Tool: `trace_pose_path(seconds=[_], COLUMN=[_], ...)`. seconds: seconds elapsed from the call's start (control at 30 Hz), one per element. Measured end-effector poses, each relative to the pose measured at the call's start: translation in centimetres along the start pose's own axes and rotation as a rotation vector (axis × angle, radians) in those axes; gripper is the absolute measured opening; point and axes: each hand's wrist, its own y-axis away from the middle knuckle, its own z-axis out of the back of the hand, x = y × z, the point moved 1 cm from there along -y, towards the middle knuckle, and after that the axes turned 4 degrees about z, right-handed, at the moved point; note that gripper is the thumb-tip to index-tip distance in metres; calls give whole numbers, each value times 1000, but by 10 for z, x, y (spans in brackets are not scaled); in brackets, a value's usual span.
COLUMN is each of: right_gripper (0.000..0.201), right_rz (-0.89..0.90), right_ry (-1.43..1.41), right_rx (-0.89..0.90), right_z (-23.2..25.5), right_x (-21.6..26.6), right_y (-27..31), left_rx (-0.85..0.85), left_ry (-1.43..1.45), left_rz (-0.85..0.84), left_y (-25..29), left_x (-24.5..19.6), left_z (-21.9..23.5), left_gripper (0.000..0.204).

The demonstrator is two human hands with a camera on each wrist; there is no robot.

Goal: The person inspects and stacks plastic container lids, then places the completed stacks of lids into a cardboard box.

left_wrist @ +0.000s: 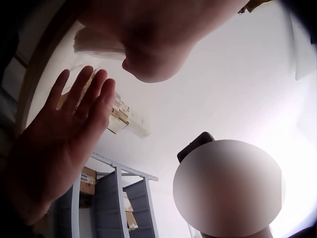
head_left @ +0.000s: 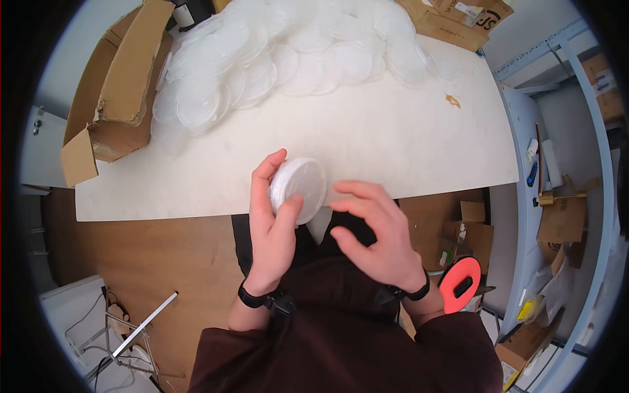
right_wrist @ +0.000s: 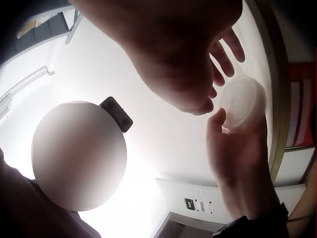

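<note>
In the head view my left hand (head_left: 270, 229) grips a short stack of round, translucent plastic lids (head_left: 309, 187), fingers behind it and thumb over the front face. The stack is tilted up at the front edge of the white table (head_left: 393, 141). To its right, my right hand (head_left: 383, 229) is held apart from the lids, fingers loosely bent and holding nothing. The right wrist view shows the lids (right_wrist: 243, 104) in the left hand (right_wrist: 237, 153), with the right hand's fingers near them. In the left wrist view the lids (left_wrist: 96, 44) are partly hidden behind the holding hand.
A wide heap of similar lids (head_left: 275, 72) covers the back of the table. An open cardboard box (head_left: 131, 85) stands at left, another box (head_left: 452, 29) at back right. A small brown scrap (head_left: 453, 101) lies on the right. Metal shelving (head_left: 593, 105) borders the right side.
</note>
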Motion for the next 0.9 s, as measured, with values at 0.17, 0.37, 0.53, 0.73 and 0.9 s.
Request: trace_pose_path(seconds=[0.17,0.37,0.53,0.73,0.9], right_gripper=[25,21,19,15,14], right_rz=[82,308,390,386,293], right_ry=[340,640,815,679,466], right_rx=[-2,82,210,177,289], right_z=[25,-1,-10,15,20], right_x=[-49,-100,-109,-66,-27], right_y=[-81,-152,-164,-139,-95], left_rx=[-60,-98,-12,19,-12], left_ry=[-316,-819,-931,-1049,-1060], left_rz=[-142,-421,-316,-362,-384], left_y=[-43,-55,-41,-37,-39], left_x=[-9,-7,-15,-10,-4], left_z=[9,17,28,27,21], left_gripper=[61,59,90,114,115])
